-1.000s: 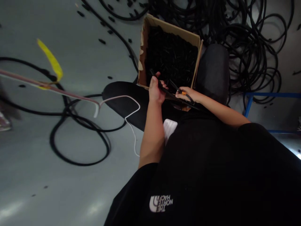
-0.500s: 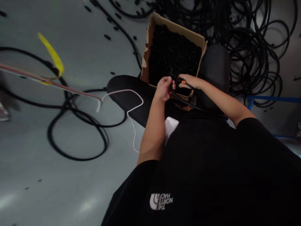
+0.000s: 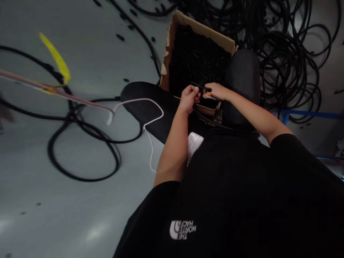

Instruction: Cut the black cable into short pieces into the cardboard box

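My left hand (image 3: 189, 98) is closed, thumb against the fingers, on a black cable (image 3: 205, 118) that curves down from it and back toward my lap. Close on its right, my right hand (image 3: 216, 91) is wrapped round a dark cutting tool (image 3: 212, 96) with orange on its handles. The tool's thin dark end points toward the left fingertips; its jaws are too dark to make out. Both hands are over the near edge of a cardboard box (image 3: 165, 73), which holds many short black pieces (image 3: 200, 57).
Tangled black cables (image 3: 285, 68) lie on the floor at the far right. Another black cable (image 3: 83, 179) loops on the left. A pinkish-white cord (image 3: 139, 99) crosses my leg, with a yellow strip (image 3: 57, 59) tied farther along. A blue frame (image 3: 317, 114) stands at right.
The thin dark end between my hands now points up and left across the left fingertips. Both hands stay nearly in place, and the view has shifted slightly.
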Available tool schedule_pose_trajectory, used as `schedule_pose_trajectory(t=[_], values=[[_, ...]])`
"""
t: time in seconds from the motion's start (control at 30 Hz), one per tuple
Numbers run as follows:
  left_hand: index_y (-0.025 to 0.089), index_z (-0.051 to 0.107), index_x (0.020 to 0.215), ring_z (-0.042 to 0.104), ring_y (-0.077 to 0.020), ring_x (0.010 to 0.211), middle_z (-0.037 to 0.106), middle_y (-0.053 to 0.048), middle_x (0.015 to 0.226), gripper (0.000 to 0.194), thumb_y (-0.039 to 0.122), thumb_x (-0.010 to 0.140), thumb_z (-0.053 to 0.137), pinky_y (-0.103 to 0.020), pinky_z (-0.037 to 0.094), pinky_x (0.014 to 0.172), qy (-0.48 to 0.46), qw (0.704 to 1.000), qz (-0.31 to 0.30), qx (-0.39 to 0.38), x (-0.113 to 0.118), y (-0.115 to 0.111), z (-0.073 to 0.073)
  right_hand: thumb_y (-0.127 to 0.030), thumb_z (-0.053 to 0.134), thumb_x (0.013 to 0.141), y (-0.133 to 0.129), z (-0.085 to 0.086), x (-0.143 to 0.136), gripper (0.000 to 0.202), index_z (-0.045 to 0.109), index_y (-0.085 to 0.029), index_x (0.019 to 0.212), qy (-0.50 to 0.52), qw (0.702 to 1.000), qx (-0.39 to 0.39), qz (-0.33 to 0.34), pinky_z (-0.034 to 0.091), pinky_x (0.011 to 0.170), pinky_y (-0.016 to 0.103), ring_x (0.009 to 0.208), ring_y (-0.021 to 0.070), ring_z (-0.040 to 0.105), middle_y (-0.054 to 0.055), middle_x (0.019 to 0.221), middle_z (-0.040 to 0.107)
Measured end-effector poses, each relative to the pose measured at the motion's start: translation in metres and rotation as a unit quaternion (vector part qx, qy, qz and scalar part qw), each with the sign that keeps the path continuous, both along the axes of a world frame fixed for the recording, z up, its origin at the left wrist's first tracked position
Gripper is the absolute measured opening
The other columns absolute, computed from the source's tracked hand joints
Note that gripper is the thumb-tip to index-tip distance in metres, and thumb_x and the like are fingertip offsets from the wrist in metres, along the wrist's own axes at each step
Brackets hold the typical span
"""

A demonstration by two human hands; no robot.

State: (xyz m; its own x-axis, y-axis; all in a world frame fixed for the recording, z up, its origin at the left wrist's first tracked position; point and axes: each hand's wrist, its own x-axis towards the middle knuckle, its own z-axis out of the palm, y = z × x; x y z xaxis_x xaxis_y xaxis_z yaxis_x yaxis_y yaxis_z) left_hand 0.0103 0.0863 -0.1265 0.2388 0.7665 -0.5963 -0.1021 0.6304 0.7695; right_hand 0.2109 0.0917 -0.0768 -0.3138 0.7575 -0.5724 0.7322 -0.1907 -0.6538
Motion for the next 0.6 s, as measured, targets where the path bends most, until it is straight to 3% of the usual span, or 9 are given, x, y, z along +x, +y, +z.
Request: schedule_pose_trajectory(t=[0.27,0.43,0.6], values=[[0.023,0.049,0.084,0.037,-0.0042,0.05,0.057,0.007,0.067,0.055,0.031,0.11,0.096,-0.013,0.026,0.046,0.013,0.999,-0.01,-0.045,-0.004,-0.003,-0.011,-0.023,0.073,0.092,-0.007,-0.002,0.009,0.028,0.089,-0.01,0.111,-0.029,0.998,0.036,0.044,0.04,0.085,0.033,0.091,0.0208,0.063,0.005,0.097,0.08],[0.022,0.061,0.087,0.045,-0.0076,0.051,0.063,0.006,0.066,0.042,0.02,0.101,0.1,-0.016,0.032,0.051,0.086,0.996,-0.025,0.001,-0.005,-0.006,-0.029,-0.019,0.072,0.097,-0.013,-0.007,0.01,0.027,0.09,-0.011,0.116,-0.068,0.996,0.018,0.056,0.04,0.082,0.033,0.089,0.0207,0.065,0.008,0.104,0.084],[0.022,0.063,0.083,0.056,-0.0133,0.062,0.065,0.004,0.068,0.045,0.01,0.089,0.107,-0.022,0.038,0.06,0.135,0.988,-0.041,0.067,-0.001,-0.007,-0.048,-0.025,0.074,0.105,-0.014,-0.011,-0.003,0.025,0.09,-0.014,0.12,-0.092,0.994,-0.006,0.056,0.041,0.08,0.031,0.096,0.0221,0.071,0.012,0.118,0.089]])
